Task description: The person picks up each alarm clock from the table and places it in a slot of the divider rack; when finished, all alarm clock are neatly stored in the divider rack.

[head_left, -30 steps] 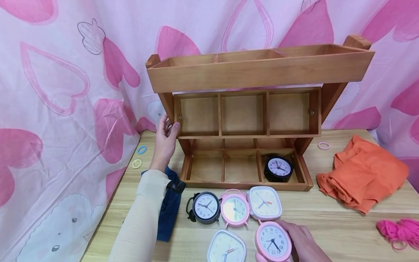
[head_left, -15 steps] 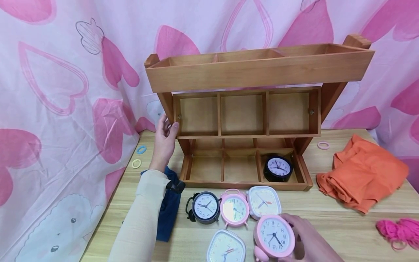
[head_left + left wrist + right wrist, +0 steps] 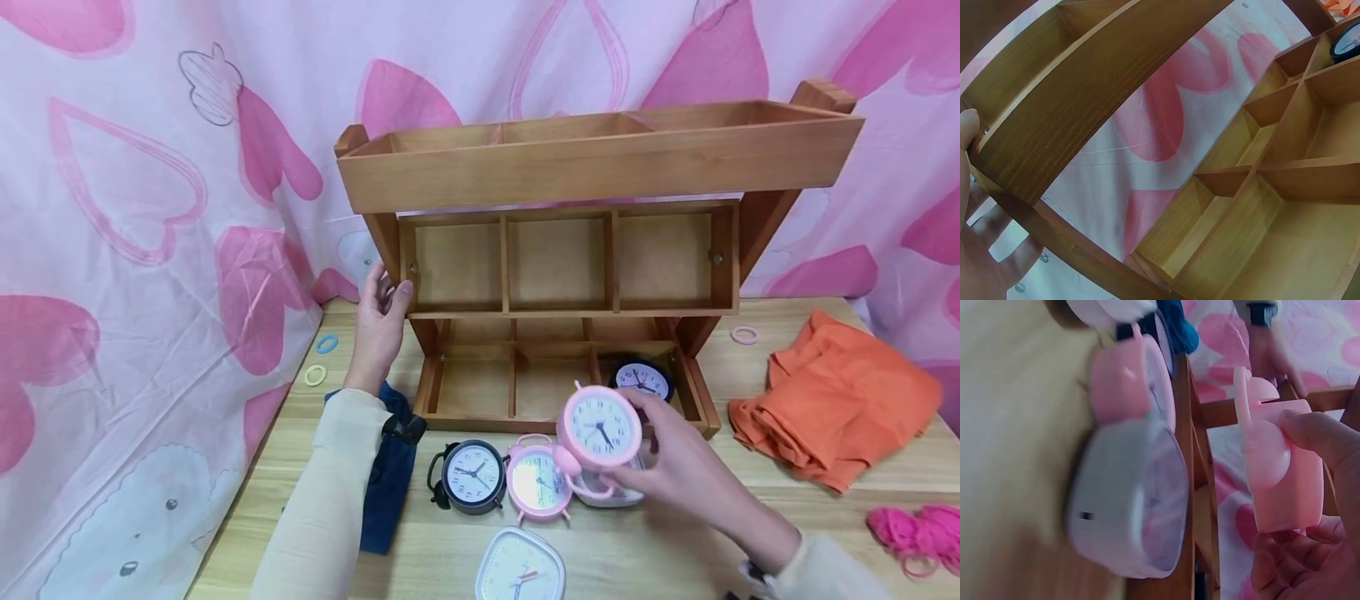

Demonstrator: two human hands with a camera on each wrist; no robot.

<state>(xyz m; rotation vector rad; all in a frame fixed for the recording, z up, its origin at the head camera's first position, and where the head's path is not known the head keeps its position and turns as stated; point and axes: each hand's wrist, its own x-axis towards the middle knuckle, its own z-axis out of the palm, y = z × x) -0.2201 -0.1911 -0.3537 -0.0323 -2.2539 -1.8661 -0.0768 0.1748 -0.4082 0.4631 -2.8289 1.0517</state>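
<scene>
My right hand [image 3: 675, 458] holds a round pink twin-bell alarm clock [image 3: 600, 425] by its sides, upside down, with bells and handle lowest. It is raised before the bottom tier of a three-tier wooden rack [image 3: 600, 162], partly covering a white square clock [image 3: 611, 493]. In the right wrist view, thumb and fingers pinch the pink clock's body [image 3: 1291, 481]. My left hand [image 3: 377, 333] grips the rack's left side at the middle tier; the left wrist view shows the thumb in front and fingers behind the upright. A black round clock [image 3: 641, 377] sits in the bottom right compartment.
Before the rack lie a black twin-bell clock [image 3: 474, 475], another pink clock [image 3: 538, 483] and a second white square clock [image 3: 520, 567]. Orange cloth [image 3: 832, 400] and pink yarn [image 3: 915, 533] lie right. Dark blue cloth [image 3: 386, 492] lies under the left arm.
My right hand has lifted the pink alarm clock from the front of the table up and forward, towards the rack's bottom tier. My left hand has stayed on the rack.
</scene>
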